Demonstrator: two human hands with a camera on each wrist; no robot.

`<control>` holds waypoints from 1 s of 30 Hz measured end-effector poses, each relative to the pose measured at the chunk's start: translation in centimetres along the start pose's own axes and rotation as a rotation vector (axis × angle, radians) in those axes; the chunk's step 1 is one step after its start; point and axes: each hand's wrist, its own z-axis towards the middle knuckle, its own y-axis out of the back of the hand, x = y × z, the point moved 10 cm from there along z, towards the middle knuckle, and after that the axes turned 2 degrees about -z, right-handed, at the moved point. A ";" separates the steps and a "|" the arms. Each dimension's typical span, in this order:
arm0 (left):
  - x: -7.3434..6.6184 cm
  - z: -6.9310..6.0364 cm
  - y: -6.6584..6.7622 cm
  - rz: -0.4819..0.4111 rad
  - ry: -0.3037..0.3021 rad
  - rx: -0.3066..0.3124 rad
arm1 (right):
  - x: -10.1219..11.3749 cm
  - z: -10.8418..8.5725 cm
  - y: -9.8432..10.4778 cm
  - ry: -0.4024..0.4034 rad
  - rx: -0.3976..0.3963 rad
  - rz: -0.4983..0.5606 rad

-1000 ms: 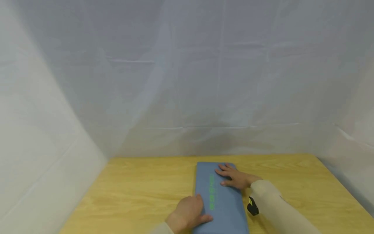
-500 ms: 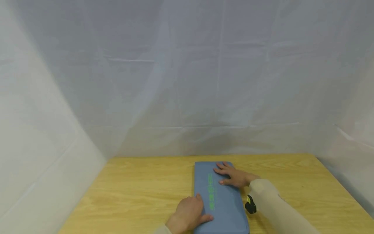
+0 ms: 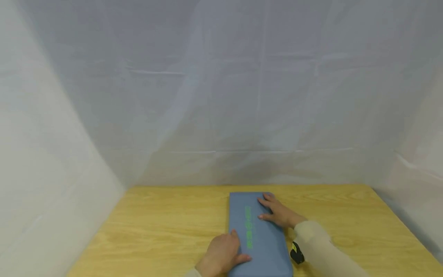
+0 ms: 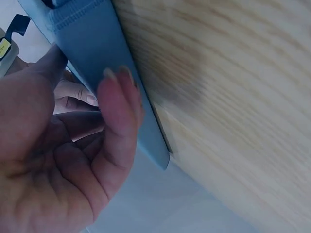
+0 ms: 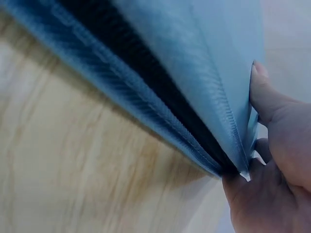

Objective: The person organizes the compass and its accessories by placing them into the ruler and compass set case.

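A flat blue fabric case (image 3: 266,246) with green lettering lies lengthwise on the wooden table. My left hand (image 3: 221,250) holds its near left edge: the thumb lies on top, and in the left wrist view curled fingers (image 4: 116,107) rest against the side wall. At the far right corner, my right hand (image 3: 280,211) spreads over the top and edge. The right wrist view has its thumb (image 5: 267,94) on the upper face and other fingers by the corner. Below, a dark gap (image 5: 141,63) runs between stitched edges along the side; cannot tell how far it continues.
The wooden table (image 3: 166,219) stretches to both sides of the case. White sheeting (image 3: 221,115) walls the back, left and right. A black strap-like piece with a yellow label (image 3: 296,253) hangs beside the right sleeve (image 3: 325,250).
The case has shifted slightly left in the head view. My right hand's fingers have slid a little toward its right edge. My left hand keeps nearly the same place.
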 end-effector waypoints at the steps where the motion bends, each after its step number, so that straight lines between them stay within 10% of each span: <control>1: 0.1 -0.1 -0.1 -0.020 0.004 -0.004 | 0.1 0.0 0.0 0.000 0.000 0.000; 30: 1.5 0.2 -1.7 -0.210 0.122 -0.014 | -1.0 1.4 -0.1 0.015 0.003 -0.013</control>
